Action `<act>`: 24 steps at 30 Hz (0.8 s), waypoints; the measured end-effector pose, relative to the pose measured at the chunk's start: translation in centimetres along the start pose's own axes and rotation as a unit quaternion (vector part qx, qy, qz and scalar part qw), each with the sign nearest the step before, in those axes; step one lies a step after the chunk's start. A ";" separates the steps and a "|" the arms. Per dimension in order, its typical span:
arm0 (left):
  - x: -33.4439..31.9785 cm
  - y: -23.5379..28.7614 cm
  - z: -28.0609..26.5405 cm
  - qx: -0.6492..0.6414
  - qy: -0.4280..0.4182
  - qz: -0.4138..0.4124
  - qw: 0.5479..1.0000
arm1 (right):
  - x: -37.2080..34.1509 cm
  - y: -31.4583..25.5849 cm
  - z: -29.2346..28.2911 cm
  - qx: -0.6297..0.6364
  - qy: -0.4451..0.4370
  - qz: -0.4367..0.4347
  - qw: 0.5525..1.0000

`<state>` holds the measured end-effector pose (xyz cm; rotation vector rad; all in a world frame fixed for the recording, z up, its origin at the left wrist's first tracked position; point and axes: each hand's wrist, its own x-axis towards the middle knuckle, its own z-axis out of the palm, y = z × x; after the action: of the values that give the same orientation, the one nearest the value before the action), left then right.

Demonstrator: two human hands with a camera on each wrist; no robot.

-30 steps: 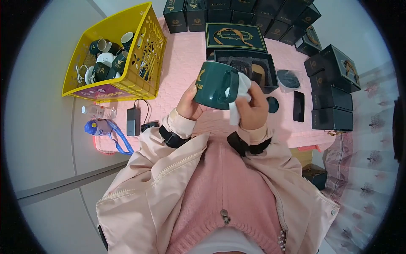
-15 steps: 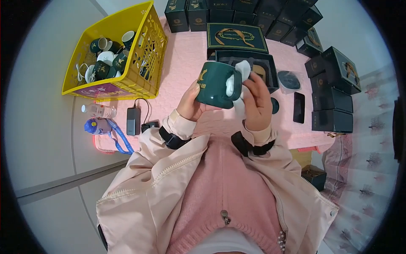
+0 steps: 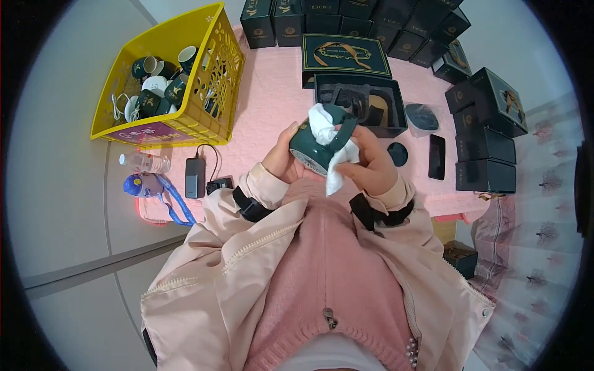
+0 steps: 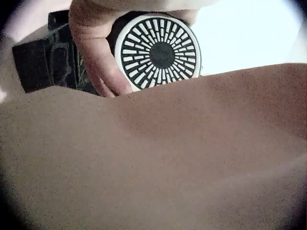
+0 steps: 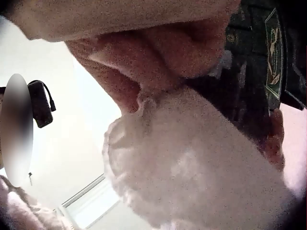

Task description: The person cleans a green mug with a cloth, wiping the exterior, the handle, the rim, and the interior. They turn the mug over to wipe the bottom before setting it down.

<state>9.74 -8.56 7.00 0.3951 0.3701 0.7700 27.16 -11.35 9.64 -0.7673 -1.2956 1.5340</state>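
A dark green mug [image 3: 303, 140] is held up in front of the chest, tilted so that part of its underside shows. My left hand [image 3: 281, 156] grips the mug's body from the left. In the left wrist view, fingers curl beside the mug's round base [image 4: 162, 55], which bears a black and white ray pattern. My right hand [image 3: 375, 164] pinches a white cloth [image 3: 334, 179] by the mug's handle [image 3: 344, 135]. That cloth lies across the mug's side and hangs below the handle. Close up in the right wrist view, the cloth [image 5: 192, 158] hides much of the mug.
An open dark box [image 3: 399, 108] with a foam insert lies behind the mug, before a ribboned box [image 3: 346, 52]. A yellow crate [image 3: 232, 80] of mugs stands left. Dark boxes [image 3: 486, 176] are stacked right, near a phone [image 3: 437, 157] and a round dark disc [image 3: 398, 154].
The mug has tipped, so its underside now shows toward the chest. The cloth has come over the mug's side, and the right hand has moved down beside the handle.
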 end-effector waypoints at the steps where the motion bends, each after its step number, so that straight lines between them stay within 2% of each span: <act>1: 0.1 0.0 -0.1 0.000 0.000 0.000 1.000 | 0.3 0.4 -0.3 -0.005 0.001 -0.001 1.000; 3: 0.4 -0.1 -0.8 0.016 0.023 -0.015 0.999 | 0.4 0.8 -0.3 -0.010 0.002 0.000 1.000; 5: 0.6 -0.2 -1.1 0.024 0.034 -0.022 0.999 | 0.5 1.0 0.2 0.018 0.046 -0.018 0.999; 7: 0.6 -0.2 -1.2 0.044 0.054 0.012 0.998 | 0.7 1.3 0.6 0.031 0.065 -0.027 0.997; 10: 0.5 -0.2 -1.1 0.072 0.070 0.051 0.994 | 0.5 1.9 1.4 -0.037 0.143 -0.094 0.985; 14: 0.4 -0.3 -1.0 0.119 0.082 0.109 0.983 | 0.6 2.3 1.8 -0.062 0.205 -0.138 0.967; 15: 0.4 -0.4 -1.0 0.132 0.084 0.122 0.980 | 0.6 2.2 1.8 -0.063 0.204 -0.139 0.967; 17: 0.5 -0.4 -1.0 0.144 0.085 0.133 0.977 | 0.3 1.8 1.7 -0.156 0.194 -0.193 0.949; 19: 0.5 -0.3 -1.1 0.149 0.053 0.148 0.976 | 0.1 1.6 1.4 -0.202 0.189 -0.217 0.936; 21: 0.4 0.0 -1.1 0.152 0.038 0.154 0.975 | -0.2 1.7 0.5 -0.300 0.184 -0.254 0.901; 22: 0.4 0.3 -1.1 0.110 -0.004 0.161 0.981 | -0.3 1.8 0.2 -0.347 0.181 -0.271 0.879; 23: 0.4 0.7 -1.0 0.068 -0.047 0.166 0.983 | -0.3 2.1 -0.3 -0.346 0.183 -0.271 0.879; 24: 0.4 1.0 -1.1 0.025 -0.089 0.171 0.981 | -0.2 2.8 -0.8 -0.287 0.210 -0.171 0.919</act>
<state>8.89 -7.41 6.49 0.5798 0.1540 1.0532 27.22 -11.25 6.69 -1.0962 -1.4601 0.6502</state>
